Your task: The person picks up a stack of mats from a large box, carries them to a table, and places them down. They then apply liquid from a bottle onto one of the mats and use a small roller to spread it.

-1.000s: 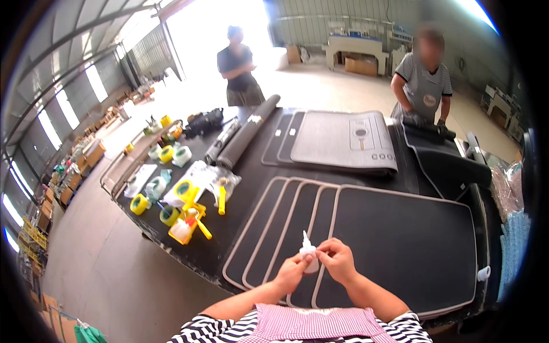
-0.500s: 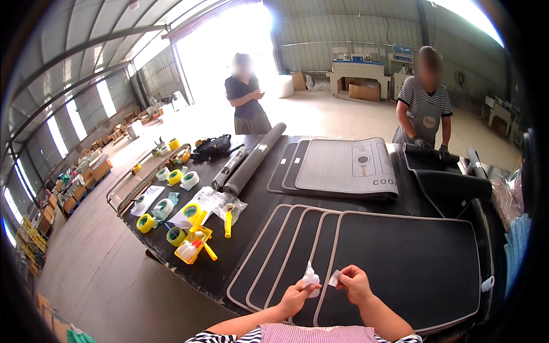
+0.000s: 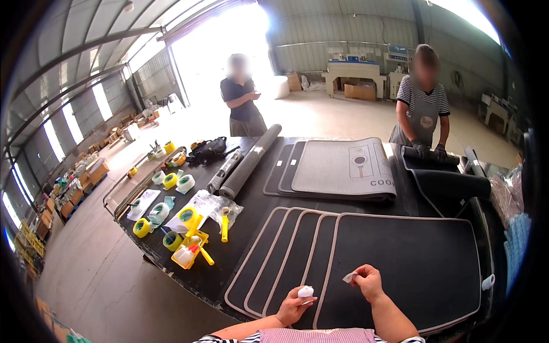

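Observation:
My left hand (image 3: 293,306) is wrapped round a small white squeeze bottle (image 3: 306,292), whose rounded end faces up; its nozzle is not in sight. In a pinch, my right hand (image 3: 366,282) holds a small whitish tag (image 3: 348,277) by one edge. Both hands are above the near part of a stack of black mats (image 3: 406,263) with beige bound edges. The mats lie fanned out, each offset to the left of the one on top. A gap separates the bottle from the tag.
Left on the table are tape rolls (image 3: 141,227), a yellow tray (image 3: 189,255) and a yellow-handled roller (image 3: 225,227). Farther back lie rolled mats (image 3: 251,163) and grey printed mats (image 3: 343,166). A gloved co-worker (image 3: 424,108) handles a dark roll; another person (image 3: 243,97) stands beyond the table.
My left hand has tipped the bottle, so its nozzle no longer points up. My right hand has moved slightly right with the tag, away from the bottle.

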Demonstrator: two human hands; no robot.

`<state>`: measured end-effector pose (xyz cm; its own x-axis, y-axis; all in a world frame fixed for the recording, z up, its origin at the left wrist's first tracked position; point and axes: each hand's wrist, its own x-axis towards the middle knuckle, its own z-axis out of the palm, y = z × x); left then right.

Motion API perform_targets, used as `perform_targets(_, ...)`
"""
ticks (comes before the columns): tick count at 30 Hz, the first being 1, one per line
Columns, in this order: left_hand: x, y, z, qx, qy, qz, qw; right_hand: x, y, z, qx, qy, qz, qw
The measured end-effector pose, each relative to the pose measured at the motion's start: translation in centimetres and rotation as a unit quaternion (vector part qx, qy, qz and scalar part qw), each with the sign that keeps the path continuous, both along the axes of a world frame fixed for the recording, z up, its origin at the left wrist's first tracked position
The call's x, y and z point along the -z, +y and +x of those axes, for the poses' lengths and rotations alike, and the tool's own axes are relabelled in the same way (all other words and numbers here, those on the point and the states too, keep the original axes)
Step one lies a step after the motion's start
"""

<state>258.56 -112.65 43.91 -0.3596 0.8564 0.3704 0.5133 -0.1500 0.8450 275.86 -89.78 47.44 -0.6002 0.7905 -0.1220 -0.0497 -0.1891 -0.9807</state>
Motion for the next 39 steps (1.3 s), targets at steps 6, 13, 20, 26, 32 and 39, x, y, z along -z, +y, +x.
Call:
perform_targets(6,4.5,0.7,0.4,0.022,-0.233,-0.003,0.972,2.3,2.8,0.4,-0.025,-0.056,0.061,0.996)
perform_targets(13,-0.6,0.7,0.0,-0.011,0.04,0.005,0.999,0.2,2.2,0.6,-0.088,-0.185,0.219,0.954)
perform_targets(20,-1.2,0.9,-0.4,-0.003,0.047,-0.003,0.999,0.5,3.0,-3.4,-0.092,-0.211,0.297,0.927)
perform_targets(26,-1.3,1.0,-0.5,0.001,0.044,0.0,0.999,0.5,4.0,-5.6,-0.068,-0.247,0.359,0.898)
perform_targets(32,-1.5,1.0,-0.4,-0.004,0.035,0.001,0.999,1.0,4.5,-5.9,-0.071,-0.258,0.39,0.881)
perform_targets(39,-1.5,1.0,-0.5,0.003,0.062,0.008,0.998,1.1,5.0,-6.2,-0.073,-0.268,0.402,0.873)
